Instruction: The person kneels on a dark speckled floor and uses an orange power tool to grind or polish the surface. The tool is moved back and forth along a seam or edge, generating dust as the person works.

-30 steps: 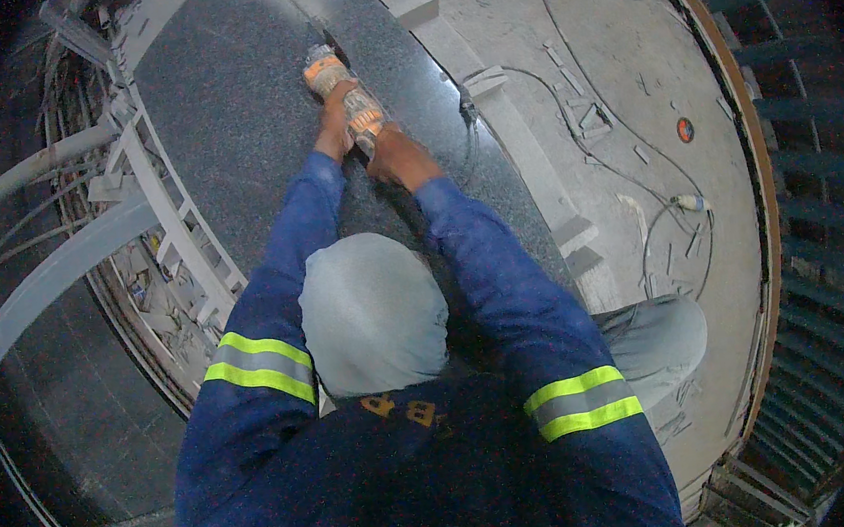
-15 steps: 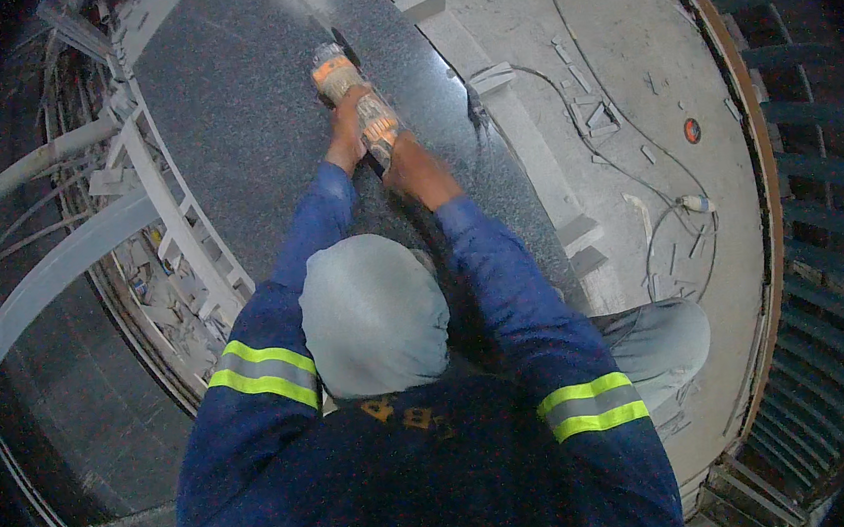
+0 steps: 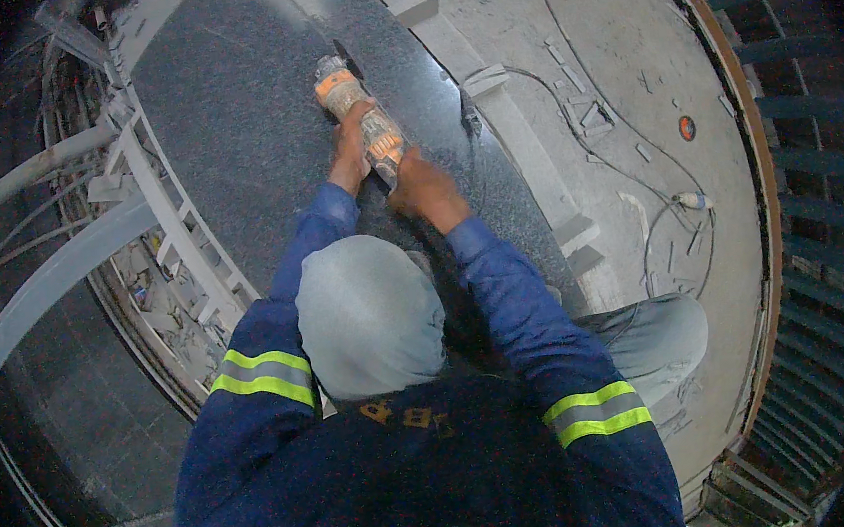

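1. On a dark slab [image 3: 250,128], we hold an orange grinder [image 3: 384,138] out ahead of us, both hands closed around it.
2. Our left hand [image 3: 349,144] clasps its middle; our right hand [image 3: 428,189] grips its rear.
3. Its dark disc [image 3: 348,61] shows at the far end.
4. Rightward, offcuts [image 3: 590,120] litter the pale floor [image 3: 497,26].

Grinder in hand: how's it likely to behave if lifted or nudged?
Probably stiff and fairly heavy for its size: the grinder looks chunky and hard-cased, gripped by the left hand and right hand. It might roll if loose, given its rounded shape. The thin dark disc at its head may be fragile.
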Demonstrator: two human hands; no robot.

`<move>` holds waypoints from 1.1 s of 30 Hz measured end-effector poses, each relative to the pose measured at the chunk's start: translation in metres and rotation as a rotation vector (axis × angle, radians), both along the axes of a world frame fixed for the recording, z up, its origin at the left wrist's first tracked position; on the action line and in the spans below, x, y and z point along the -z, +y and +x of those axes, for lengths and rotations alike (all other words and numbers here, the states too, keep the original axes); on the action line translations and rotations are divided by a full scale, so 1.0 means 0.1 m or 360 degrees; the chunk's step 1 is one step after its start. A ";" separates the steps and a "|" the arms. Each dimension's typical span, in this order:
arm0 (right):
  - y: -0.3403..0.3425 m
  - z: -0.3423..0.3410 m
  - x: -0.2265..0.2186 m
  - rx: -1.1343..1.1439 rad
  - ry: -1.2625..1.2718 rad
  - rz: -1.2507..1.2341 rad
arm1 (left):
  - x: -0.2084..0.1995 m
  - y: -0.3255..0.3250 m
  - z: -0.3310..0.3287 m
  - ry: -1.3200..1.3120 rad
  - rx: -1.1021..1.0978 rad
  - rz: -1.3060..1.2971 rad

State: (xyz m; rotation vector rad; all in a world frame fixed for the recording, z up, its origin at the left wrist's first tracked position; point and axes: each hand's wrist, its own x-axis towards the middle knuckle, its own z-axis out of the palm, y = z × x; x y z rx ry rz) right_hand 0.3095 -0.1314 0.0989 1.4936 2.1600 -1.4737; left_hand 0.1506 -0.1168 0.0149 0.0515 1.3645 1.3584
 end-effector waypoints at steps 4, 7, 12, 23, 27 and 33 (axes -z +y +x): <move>-0.02 -0.05 0.34 0.0052 0.0213 0.0201 | -0.03 0.10 -0.05 0.0069 0.0012 0.0051; 0.10 -0.21 0.38 -0.0035 0.0255 0.0255 | 0.10 0.19 -0.25 -0.0025 0.0024 0.0100; 0.19 -0.32 0.42 -0.0005 0.0130 0.0171 | 0.04 0.27 -0.29 -0.0079 0.0053 0.0098; -0.06 0.06 0.15 -0.0008 0.0019 0.0073 | -0.06 -0.03 0.12 -0.0005 -0.0038 0.0069; 0.03 -0.11 0.36 -0.0001 0.0165 0.0183 | 0.17 0.14 -0.16 0.0073 0.0018 0.0079; 0.21 -0.32 0.32 -0.0047 0.0085 0.0131 | 0.16 0.29 -0.32 -0.0080 0.0046 0.0044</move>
